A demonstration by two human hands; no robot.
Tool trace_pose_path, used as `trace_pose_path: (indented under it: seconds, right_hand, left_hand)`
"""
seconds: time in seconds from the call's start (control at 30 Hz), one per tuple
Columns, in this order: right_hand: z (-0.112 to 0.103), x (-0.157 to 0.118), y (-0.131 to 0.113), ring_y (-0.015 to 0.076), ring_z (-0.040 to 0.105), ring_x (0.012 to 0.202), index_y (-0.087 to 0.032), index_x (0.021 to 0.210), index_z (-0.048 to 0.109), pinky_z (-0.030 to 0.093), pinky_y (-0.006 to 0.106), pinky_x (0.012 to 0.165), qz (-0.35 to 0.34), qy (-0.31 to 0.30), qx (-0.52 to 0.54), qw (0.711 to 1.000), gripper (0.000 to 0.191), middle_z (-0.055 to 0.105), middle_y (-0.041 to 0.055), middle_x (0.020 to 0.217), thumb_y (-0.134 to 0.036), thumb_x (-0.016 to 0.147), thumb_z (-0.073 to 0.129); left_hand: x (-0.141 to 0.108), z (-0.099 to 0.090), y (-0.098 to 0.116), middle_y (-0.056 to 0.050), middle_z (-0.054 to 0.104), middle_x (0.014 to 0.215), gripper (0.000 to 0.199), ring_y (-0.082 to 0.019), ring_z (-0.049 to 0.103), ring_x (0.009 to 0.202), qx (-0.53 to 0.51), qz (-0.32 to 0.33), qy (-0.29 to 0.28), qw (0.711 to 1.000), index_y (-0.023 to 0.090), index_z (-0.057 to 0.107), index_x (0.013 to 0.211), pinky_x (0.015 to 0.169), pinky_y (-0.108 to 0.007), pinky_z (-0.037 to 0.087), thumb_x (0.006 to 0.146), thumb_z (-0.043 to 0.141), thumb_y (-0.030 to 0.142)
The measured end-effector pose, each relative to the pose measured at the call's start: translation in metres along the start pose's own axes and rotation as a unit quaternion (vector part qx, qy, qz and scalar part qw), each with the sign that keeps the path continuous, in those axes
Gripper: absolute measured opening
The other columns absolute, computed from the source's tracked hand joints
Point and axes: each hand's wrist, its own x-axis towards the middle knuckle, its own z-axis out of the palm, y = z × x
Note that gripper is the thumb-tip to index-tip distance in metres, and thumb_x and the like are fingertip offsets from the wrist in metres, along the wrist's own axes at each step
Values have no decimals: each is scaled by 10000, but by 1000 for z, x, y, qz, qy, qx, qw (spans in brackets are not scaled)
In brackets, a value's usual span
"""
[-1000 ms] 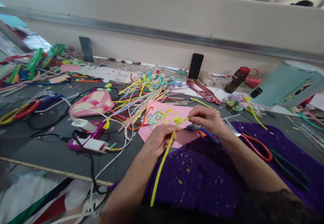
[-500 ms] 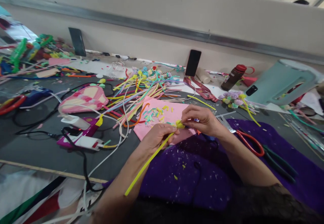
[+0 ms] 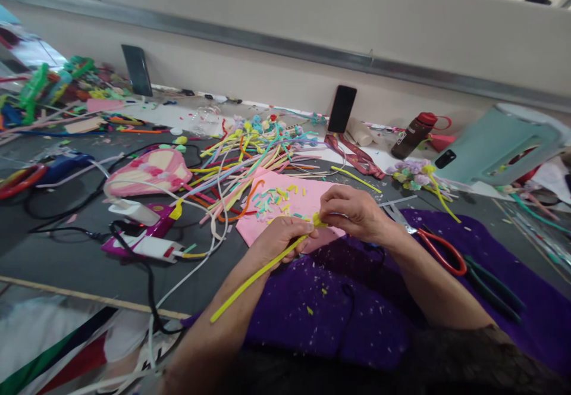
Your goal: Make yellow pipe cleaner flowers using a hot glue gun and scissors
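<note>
A long yellow stem point(image 3: 254, 277) runs from the fingertips of my left hand point(image 3: 285, 237) down along the left forearm. My left hand is closed on it in a pinch. At its upper end is a small yellow bunch point(image 3: 318, 220), which the pinched fingers of my right hand point(image 3: 350, 212) grip from the right. Both hands are close together over a pink sheet point(image 3: 250, 231) with small yellow and teal cut pieces on it. The fingertips partly hide the bunch.
Purple cloth point(image 3: 330, 317) lies below the hands. Red-handled scissors point(image 3: 441, 252) and dark pliers point(image 3: 493, 288) are to the right. Behind are colored stems point(image 3: 250, 172), a phone point(image 3: 341, 109) and a brown bottle point(image 3: 414, 136). A purple power strip point(image 3: 149, 237) with cables sits left.
The free lower end of the yellow stem has swung up and to the left. Both hands keep nearly the same place and grip.
</note>
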Motion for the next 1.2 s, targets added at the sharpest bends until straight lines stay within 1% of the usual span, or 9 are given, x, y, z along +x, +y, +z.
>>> trace_pose_path:
  seconds: [0.4, 0.67, 0.77, 0.87, 0.97, 1.03, 1.1, 1.17, 1.2]
  right_hand:
    - [1, -1, -4, 136, 519, 811, -177, 800, 618, 397, 272, 729, -7, -1, -38, 999, 136, 574, 45, 863, -183, 841, 489]
    - [4, -2, 1, 149, 524, 814, -182, 811, 629, 393, 291, 733, -15, 8, -68, 998, 133, 587, 46, 865, -155, 823, 499]
    - [4, -3, 3, 151, 533, 799, -195, 826, 652, 401, 297, 719, -18, 21, -73, 997, 146, 596, 44, 851, -180, 829, 507]
    - [-2, -4, 2, 158, 547, 808, -216, 925, 655, 420, 306, 711, -14, 42, -51, 998, 177, 610, 53, 882, -198, 838, 503]
    - [-5, -5, 0, 171, 555, 867, -212, 1064, 607, 439, 320, 734, 31, 100, 8, 994, 250, 599, 77, 985, -221, 834, 509]
    - [0, -4, -2, 165, 564, 834, -199, 1086, 587, 447, 308, 707, 97, 147, 70, 982, 276, 602, 70, 960, -248, 821, 527]
    - [13, -3, -3, 142, 567, 735, -188, 1054, 581, 450, 280, 636, 178, 174, 177, 952, 273, 608, 45, 873, -287, 801, 550]
    - [29, 0, -6, 114, 553, 640, -186, 1009, 567, 443, 251, 566, 241, 164, 324, 900, 284, 599, 22, 824, -332, 766, 587]
    - [37, 2, -7, 103, 545, 607, -187, 980, 562, 434, 239, 540, 257, 148, 387, 873, 295, 593, 10, 803, -346, 737, 616]
  left_hand:
    - [1, -1, 0, 64, 462, 353, 178, -29, 275, 225, 4, -17, -4, 1000, 125, 623, 707, 254, -161, 147, 725, 536, 279]
    - [1, -1, 0, 61, 458, 359, 182, -27, 272, 228, -4, -7, -9, 1000, 123, 631, 702, 257, -166, 136, 724, 540, 279]
    - [1, -2, 0, 57, 462, 360, 187, -25, 272, 228, -11, 3, -6, 1000, 120, 635, 705, 262, -166, 131, 720, 543, 283]
    - [2, -4, -1, 48, 472, 366, 190, -29, 288, 233, -26, 19, 4, 999, 114, 637, 712, 268, -168, 143, 713, 556, 286]
    - [4, -4, -1, 38, 498, 397, 189, -34, 324, 252, -63, 47, 18, 997, 113, 638, 734, 277, -168, 177, 703, 581, 291]
    - [4, -4, -1, 31, 529, 441, 193, -31, 354, 279, -94, 76, 35, 992, 120, 640, 760, 293, -161, 198, 704, 594, 298]
    - [2, -3, 0, 27, 554, 487, 203, -23, 366, 304, -110, 101, 58, 987, 128, 642, 785, 306, -152, 203, 706, 607, 312]
    - [0, 0, 1, 23, 571, 523, 208, -17, 368, 321, -101, 121, 81, 984, 134, 640, 779, 315, -146, 210, 702, 624, 326]
    - [-1, 1, 1, 24, 572, 529, 206, -16, 368, 326, -91, 132, 90, 983, 135, 637, 766, 319, -145, 218, 699, 631, 330]
